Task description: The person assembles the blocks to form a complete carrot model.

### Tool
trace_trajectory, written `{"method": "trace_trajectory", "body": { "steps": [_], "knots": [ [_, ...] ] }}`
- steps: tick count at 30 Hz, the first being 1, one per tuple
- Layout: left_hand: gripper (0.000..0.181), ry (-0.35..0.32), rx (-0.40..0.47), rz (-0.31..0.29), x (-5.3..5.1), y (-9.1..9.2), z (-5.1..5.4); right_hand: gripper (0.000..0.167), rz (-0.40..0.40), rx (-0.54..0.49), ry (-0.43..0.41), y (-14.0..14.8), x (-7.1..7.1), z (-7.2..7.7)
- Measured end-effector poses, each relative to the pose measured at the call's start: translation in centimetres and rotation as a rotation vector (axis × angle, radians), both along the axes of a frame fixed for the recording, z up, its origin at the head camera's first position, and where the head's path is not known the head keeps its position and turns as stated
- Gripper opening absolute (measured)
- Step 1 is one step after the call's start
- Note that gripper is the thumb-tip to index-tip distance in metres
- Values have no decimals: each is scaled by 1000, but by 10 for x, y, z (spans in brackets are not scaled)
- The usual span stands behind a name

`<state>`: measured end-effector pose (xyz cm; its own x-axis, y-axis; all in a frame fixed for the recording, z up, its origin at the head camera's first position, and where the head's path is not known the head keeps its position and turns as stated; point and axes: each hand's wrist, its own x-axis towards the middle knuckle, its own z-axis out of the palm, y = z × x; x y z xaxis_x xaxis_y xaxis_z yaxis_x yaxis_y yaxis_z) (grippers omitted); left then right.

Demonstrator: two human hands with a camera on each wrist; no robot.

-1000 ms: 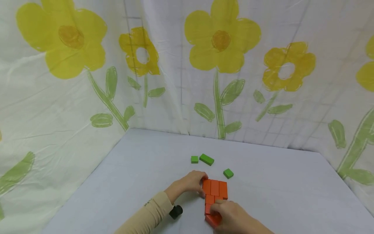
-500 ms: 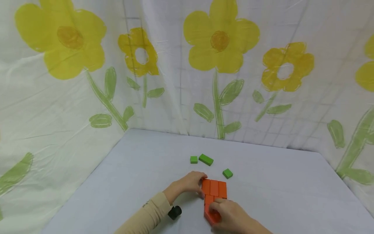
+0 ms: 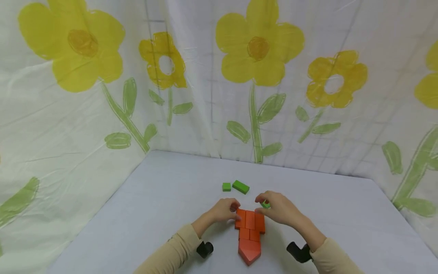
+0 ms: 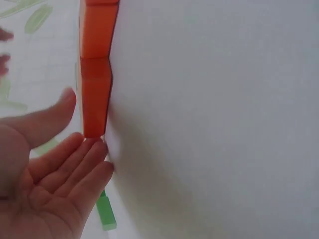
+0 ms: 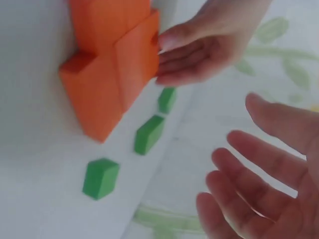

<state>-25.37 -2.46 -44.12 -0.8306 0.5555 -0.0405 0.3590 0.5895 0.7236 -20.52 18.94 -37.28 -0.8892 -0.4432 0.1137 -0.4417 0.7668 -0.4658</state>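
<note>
Orange-red wooden blocks [image 3: 250, 220] lie flat and joined into an arrow-like shape, with a pointed end [image 3: 249, 249] towards me. At the upper left of this shape is my left hand [image 3: 224, 209]. Its fingers are relaxed, and in the left wrist view the fingertips touch or nearly touch the end of an orange block [image 4: 95, 97], thumb beside it. My right hand [image 3: 281, 207] hovers beyond the shape's upper right, around a small green block [image 3: 265, 204] that it partly hides. In the right wrist view its fingers are spread, apart from that green block [image 5: 100, 178], and hold nothing.
Farther back on the white table [image 3: 178, 182] lie a small green block [image 3: 227, 187] and a longer green block [image 3: 241, 187]. Black wrist-worn devices [image 3: 205, 249] sit at both cuffs. A flower-printed curtain [image 3: 205, 95] hangs behind the table.
My right hand has let go of the pointed end of the orange-red shape and moved away from me to the small green block. My left hand has stayed at the upper left, nearly still.
</note>
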Motion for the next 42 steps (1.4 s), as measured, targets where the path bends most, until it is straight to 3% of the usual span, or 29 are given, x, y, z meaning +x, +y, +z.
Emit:
{"method": "trace_trajectory", "body": {
  "steps": [4,10,17,24,29,32,38,42],
  "knots": [
    [30,9,21,64,2,3,0,18,-65,45,43,-3,-29,-18],
    [24,25,23,126,3,8,0,31,-75,71,54,-12,-71,-51],
    [24,56,26,177,5,17,0,35,-220,118,15,-30,-98,-62],
    [26,63,16,271,10,19,3,13,-263,159,20,-39,-105,-59],
    [25,57,-1,294,10,19,5,14,-250,146,13,-33,-106,-57],
    [26,53,-12,302,10,19,6,10,-184,117,0,-23,-103,-54],
    [26,45,-24,321,11,18,8,20,33,46,-38,1,-92,-53],
    [27,45,-29,323,11,17,7,19,104,-5,-72,12,-84,-55]
  ]
}}
